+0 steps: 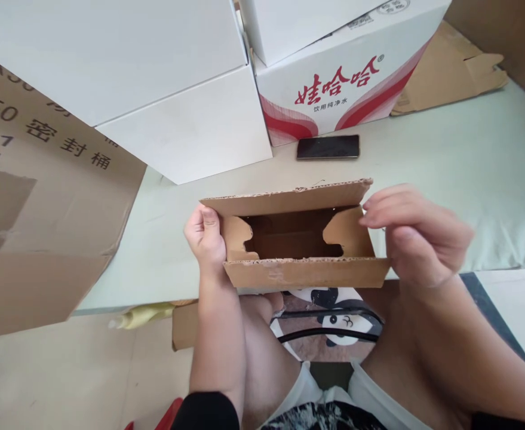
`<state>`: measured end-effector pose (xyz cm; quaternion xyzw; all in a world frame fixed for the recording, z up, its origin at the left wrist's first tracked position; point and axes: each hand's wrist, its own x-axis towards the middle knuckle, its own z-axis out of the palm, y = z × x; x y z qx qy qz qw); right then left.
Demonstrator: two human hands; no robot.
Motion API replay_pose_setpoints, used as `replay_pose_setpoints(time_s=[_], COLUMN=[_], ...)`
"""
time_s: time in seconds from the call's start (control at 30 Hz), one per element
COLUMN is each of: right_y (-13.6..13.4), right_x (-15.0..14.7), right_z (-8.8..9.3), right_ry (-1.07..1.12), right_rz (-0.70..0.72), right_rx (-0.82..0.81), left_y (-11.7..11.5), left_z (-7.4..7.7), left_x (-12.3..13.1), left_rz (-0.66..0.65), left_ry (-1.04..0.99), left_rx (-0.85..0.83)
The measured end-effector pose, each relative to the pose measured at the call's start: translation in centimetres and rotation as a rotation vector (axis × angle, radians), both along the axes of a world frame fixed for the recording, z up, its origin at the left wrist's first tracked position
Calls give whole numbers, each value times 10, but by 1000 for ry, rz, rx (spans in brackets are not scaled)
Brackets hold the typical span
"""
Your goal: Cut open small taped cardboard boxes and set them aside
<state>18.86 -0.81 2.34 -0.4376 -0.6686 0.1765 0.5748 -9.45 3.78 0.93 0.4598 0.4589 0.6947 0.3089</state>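
I have the small cardboard box [307,275] directly before me, mouth upward, at the near edge of the pale green table [450,161]; whether it rests on the surface I cannot tell. All clock positions are taken from this box, twelve being away from me.

Left hand [207,239], nine o'clock: clenched on the end wall, thumb laid at the upper corner. Right hand [423,242], three o'clock: fingers curled, fingertips at the opposite end of the box; whether they pinch the board or merely rest against it, I cannot tell.

Condition of box: long flaps stand at twelve and six, their edges ragged. Notched end flaps at nine and three fold partly across the mouth. The interior is brown and shadowed.

Surroundings: a black phone [328,147] lies flat at one o'clock, just beside the white carton with red lettering [361,95]. Flattened cardboard [445,74] lies between one and two. Plain white boxes [186,128] stand stacked between ten and eleven. A large printed brown carton [65,197] occupies nine to ten. Panda-print fabric [349,322] shows below, at five.
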Motion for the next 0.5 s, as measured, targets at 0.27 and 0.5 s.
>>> replay_pose_setpoints(time_s=[0.27, 0.5], right_y=[12, 22], right_x=[0, 5], right_z=[3, -13], right_ry=[-153, -95], right_rz=[321, 191], right_rx=[-117, -133], left_y=[11, 5], left_z=[0, 7], left_x=[8, 22], left_rz=[57, -77], left_ry=[-43, 8], left_rx=[-87, 50])
